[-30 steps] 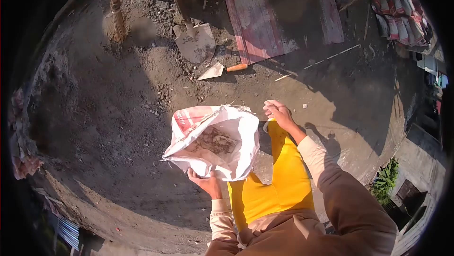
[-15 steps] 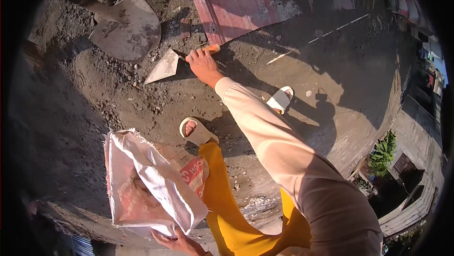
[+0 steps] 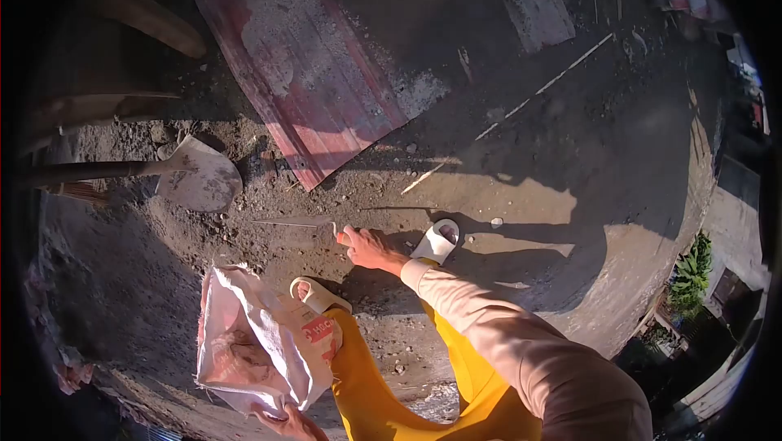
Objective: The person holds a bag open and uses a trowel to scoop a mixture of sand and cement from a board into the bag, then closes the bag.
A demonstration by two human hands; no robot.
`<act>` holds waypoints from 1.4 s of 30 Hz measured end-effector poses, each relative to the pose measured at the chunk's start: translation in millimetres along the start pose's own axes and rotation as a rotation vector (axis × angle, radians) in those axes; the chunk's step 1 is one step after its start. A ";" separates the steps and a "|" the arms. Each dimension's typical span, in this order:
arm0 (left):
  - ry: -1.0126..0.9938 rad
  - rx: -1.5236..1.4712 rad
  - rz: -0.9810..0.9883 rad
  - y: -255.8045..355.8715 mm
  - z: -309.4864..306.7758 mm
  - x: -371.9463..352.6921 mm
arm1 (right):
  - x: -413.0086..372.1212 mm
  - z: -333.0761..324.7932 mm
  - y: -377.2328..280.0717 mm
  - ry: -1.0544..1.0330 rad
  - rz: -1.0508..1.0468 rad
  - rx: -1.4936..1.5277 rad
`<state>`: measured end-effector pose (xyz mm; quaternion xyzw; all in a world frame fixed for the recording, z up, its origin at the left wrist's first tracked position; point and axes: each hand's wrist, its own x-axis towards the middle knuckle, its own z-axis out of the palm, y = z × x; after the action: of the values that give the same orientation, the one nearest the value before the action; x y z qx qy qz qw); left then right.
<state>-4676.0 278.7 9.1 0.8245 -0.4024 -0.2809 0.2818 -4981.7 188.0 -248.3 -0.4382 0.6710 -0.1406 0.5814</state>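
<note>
My right hand (image 3: 373,248) is closed round the orange handle of a trowel (image 3: 295,221). The trowel's blade points left and shows nearly edge-on, in front of my feet. At the bottom, my left hand (image 3: 287,423) grips the rim of a white woven sack (image 3: 314,364) with red print. The sack's mouth gapes open beside my leg, and some greyish-brown material shows inside. Part of my left hand's fingers is hidden by the sack's edge.
A shovel (image 3: 199,176) lies on the gravelly dirt at the left. A red corrugated metal sheet (image 3: 314,74) lies ahead, dusted with grey material, and a smaller sheet (image 3: 533,1) is beyond. A thin pale stick (image 3: 546,87) crosses the ground. My sandals (image 3: 440,241) are close to the trowel.
The trowel has turned from showing its flat face to nearly edge-on, and my right hand has drawn closer to my feet. The view has shifted; my left hand still holds the sack.
</note>
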 end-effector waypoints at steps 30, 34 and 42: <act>0.044 0.157 0.236 268.5 472.1 -5.1 | -4.4 -596.8 121.5 0.216 0.407 0.248; 0.070 0.019 0.125 291.1 484.1 -17.6 | 21.0 -629.2 102.9 0.210 0.443 0.111; 0.090 0.232 0.175 291.0 513.7 -23.9 | 31.1 -643.2 185.5 0.200 0.456 0.095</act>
<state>-5189.8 25.2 -135.3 0.8250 -0.4895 -0.1697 0.2258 -5639.6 65.2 -215.3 -0.2316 0.7993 -0.0797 0.5488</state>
